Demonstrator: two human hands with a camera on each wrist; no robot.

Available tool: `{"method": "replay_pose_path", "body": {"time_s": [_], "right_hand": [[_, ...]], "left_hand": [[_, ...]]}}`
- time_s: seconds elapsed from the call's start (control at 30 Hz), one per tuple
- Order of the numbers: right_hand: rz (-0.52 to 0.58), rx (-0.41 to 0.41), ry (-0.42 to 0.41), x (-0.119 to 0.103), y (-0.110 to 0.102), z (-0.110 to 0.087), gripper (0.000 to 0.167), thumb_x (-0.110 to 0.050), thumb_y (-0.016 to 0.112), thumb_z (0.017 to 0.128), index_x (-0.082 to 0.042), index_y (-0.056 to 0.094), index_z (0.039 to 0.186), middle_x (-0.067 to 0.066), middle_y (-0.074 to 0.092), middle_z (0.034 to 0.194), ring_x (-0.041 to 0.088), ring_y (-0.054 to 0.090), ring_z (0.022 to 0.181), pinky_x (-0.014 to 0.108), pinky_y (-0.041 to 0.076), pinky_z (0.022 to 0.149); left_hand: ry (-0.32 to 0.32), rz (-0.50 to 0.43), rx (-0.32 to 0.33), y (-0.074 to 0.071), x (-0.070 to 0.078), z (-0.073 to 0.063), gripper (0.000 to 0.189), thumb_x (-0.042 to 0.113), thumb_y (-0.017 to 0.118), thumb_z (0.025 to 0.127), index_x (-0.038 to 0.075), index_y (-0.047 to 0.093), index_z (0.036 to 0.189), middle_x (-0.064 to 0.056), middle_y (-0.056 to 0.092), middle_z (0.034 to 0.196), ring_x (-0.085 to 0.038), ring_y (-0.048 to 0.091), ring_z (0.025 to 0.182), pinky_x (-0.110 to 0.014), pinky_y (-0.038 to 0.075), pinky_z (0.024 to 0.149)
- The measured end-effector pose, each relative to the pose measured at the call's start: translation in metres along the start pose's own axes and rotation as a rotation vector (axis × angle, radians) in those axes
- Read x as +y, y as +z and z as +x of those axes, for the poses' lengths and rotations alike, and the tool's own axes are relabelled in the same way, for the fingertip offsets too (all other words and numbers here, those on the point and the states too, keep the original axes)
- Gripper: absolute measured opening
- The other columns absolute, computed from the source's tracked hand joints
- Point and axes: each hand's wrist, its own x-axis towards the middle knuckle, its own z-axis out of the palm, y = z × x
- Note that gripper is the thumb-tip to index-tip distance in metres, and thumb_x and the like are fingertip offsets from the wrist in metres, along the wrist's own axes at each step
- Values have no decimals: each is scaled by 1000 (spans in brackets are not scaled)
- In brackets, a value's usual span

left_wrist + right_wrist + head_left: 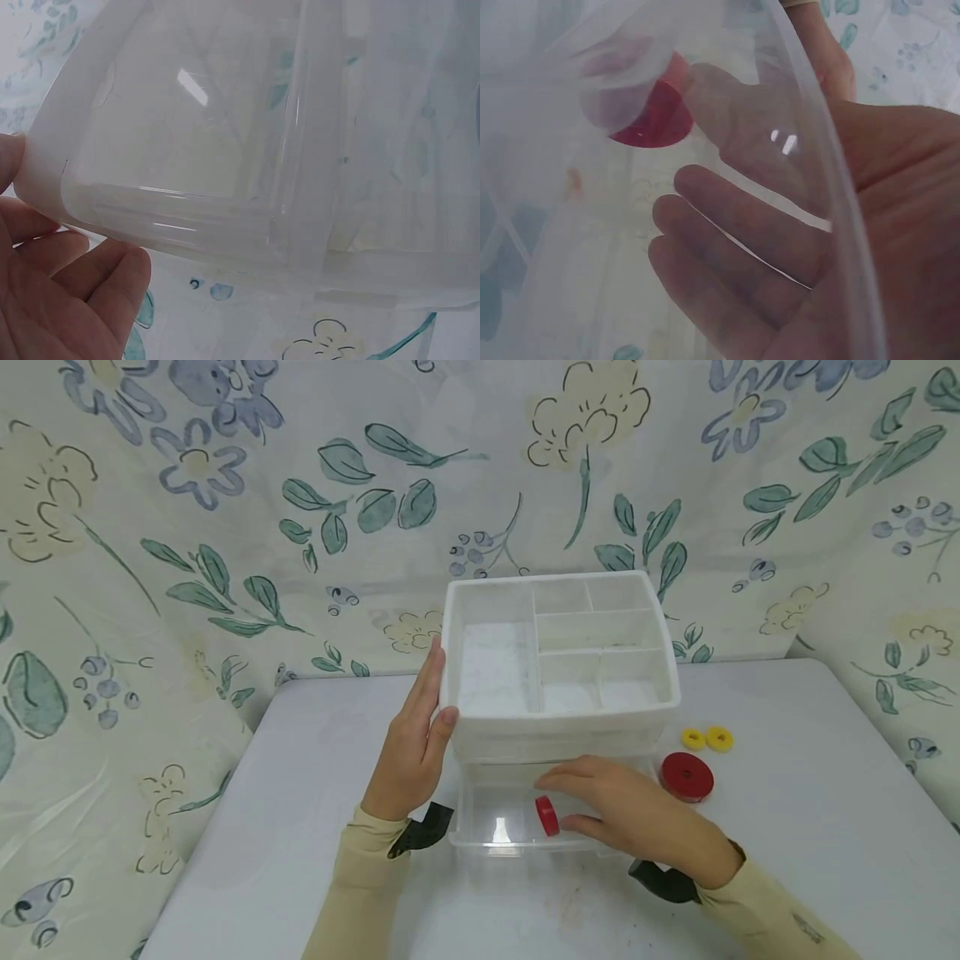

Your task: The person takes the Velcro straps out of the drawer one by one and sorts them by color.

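Note:
A white storage box (pixel 491 672) with a compartmented top stands on the table, its clear drawer (pixel 487 827) pulled out at the front. My left hand (pixel 411 735) steadies the box's left side with fairly straight fingers; in the left wrist view, the fingers (pixel 124 281) lie along the wall. Over the drawer is my right hand (pixel 626 806), its fingers extended and apart from the thumb. A small red disc (pixel 547 816) is tilted on edge by the thumb tip. Through the clear plastic, the right wrist view shows this red disc (pixel 660 116) beside the thumb.
Right of the box, a larger red disc (pixel 686 777) lies flat on the white table (pixel 300 827). Two small yellow rings (pixel 718 739) lie just behind it. A floral cloth (pixel 480 468) hangs behind and beside the table.

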Motion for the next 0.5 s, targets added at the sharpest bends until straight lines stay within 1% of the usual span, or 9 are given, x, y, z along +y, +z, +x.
{"method": "replay_pose_path", "body": {"time_s": [0.03,0.13,0.27,0.5], "right_hand": [[-3,-4,-8,0,1,1,47,-18,83,85,-13,67,129,0,65,128,22,61,117,41,54,97],[-19,-21,-28,0,2,5,46,-16,84,84,-12,68,127,1,66,127,22,62,116,39,55,96],[-32,-40,-33,0,3,8,46,-15,84,83,-12,69,126,2,67,125,23,62,115,38,55,96],[-24,-88,-20,-1,3,12,42,-15,84,83,-13,72,123,0,70,120,21,64,113,38,55,96]], "left_hand": [[-1,-1,0,0,0,0,64,41,35,110,7,16,161,-8,15,168,-24,18,153,-38,21,122],[2,-2,3,0,0,0,64,41,35,110,7,17,161,-11,16,168,-24,18,153,-38,21,122],[4,-5,4,0,-1,-1,65,42,35,110,6,17,161,-12,16,167,-24,18,153,-38,21,122],[2,-8,3,0,-1,-1,65,43,34,110,7,16,161,-4,13,168,-24,17,153,-37,20,122]]}}
